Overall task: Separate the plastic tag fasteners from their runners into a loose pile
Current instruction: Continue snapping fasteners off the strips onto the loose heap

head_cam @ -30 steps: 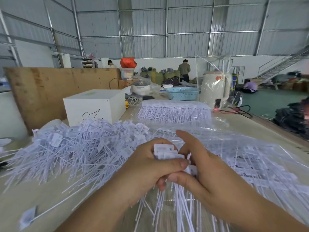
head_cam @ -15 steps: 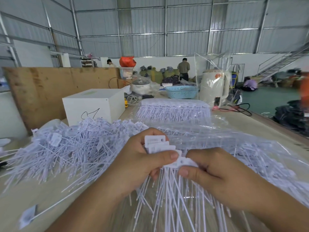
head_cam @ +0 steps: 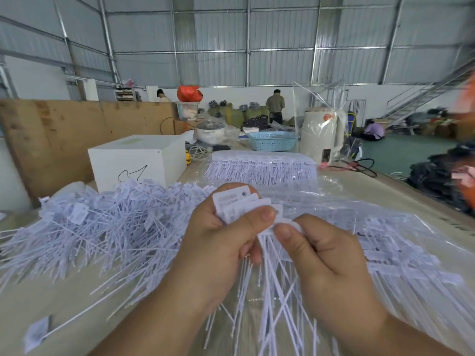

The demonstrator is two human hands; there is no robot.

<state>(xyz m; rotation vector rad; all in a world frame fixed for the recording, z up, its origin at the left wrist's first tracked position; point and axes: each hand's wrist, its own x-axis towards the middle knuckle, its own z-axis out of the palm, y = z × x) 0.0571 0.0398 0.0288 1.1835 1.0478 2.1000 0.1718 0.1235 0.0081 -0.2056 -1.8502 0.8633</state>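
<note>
My left hand grips a bunch of white tag fasteners by their flat heads, thumb across the front, their thin tails hanging down toward the table. My right hand pinches one fastener head at the right end of that bunch between thumb and forefinger. A big loose pile of separated fasteners lies on the table to the left. Fasteners in a clear plastic bag spread to the right. A packed block of fasteners lies further back.
A white box stands behind the loose pile. A blue basket, a pot and a wrapped white appliance sit at the table's far end, with cables nearby. A single fastener lies at front left. People work in the background.
Both hands have lifted the bunch slightly. My right hand has shifted from overlapping the left to pinching the rightmost head, and the tails now hang more freely.
</note>
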